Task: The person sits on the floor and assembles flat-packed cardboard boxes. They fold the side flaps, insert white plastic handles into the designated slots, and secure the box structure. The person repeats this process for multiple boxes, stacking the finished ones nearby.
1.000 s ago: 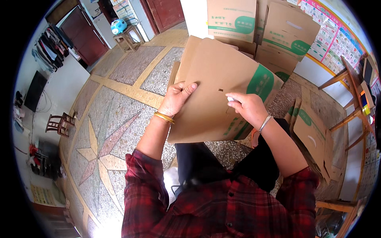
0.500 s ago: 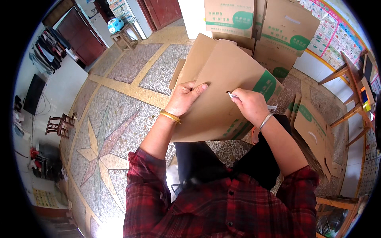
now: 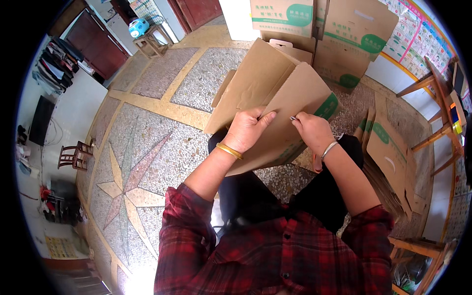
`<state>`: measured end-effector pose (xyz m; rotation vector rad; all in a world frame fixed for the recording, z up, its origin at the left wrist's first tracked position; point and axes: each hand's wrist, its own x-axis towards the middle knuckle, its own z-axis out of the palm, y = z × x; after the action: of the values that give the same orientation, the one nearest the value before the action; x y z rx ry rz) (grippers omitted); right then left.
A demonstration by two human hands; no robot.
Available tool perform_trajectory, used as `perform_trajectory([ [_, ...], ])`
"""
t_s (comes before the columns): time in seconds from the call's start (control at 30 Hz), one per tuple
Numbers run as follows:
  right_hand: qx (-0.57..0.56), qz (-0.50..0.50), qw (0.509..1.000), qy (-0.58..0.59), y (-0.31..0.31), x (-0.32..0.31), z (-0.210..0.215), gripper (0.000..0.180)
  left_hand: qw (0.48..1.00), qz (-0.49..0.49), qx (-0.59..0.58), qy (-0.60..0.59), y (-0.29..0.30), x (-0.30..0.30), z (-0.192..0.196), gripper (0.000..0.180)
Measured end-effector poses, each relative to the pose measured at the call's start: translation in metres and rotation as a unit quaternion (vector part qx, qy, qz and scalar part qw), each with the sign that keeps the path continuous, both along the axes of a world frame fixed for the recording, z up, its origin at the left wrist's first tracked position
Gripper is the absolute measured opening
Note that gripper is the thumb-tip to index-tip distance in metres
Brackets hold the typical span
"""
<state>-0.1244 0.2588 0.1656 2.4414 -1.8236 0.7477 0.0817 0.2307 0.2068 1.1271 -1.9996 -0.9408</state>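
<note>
Terrazzo floor [image 3: 162, 147], one folded cardboard box [image 3: 275, 93] on lap, left hand [image 3: 246, 130] grip pinching it, right hand [image 3: 312, 130] grip closed on its edge

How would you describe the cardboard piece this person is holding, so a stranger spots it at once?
Start at the patterned stone floor. Over the seated person's lap, the left hand and right hand grip a folded brown cardboard box. Unlike the stacked boxes behind, it is raised, unassembled and half-opened.

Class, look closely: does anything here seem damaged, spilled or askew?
Nothing stands out. The left hand and right hand hold an intact, partly folded cardboard box; flat cartons lean in a stack beside the person.
</note>
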Motion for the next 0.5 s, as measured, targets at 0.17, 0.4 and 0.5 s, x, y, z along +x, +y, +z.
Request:
perform_trajectory([
  [0.17,0.123,-0.04,0.983,0.131,0.001,-0.003,-0.03,0.007,0.996,-0.013,-0.083,-0.009,0.001,-0.022,-0.022,0.021],
  [0.4,0.194,-0.078,0.976,0.06,-0.009,-0.013,-0.106,0.013,0.99,-0.073,-0.078,-0.09,-0.006,-0.063,-0.072,0.022],
  [0.5,0.271,-0.079,0.957,0.072,-0.013,-0.017,-0.132,0.016,0.982,-0.083,-0.092,-0.141,-0.006,-0.074,-0.1,0.023],
])
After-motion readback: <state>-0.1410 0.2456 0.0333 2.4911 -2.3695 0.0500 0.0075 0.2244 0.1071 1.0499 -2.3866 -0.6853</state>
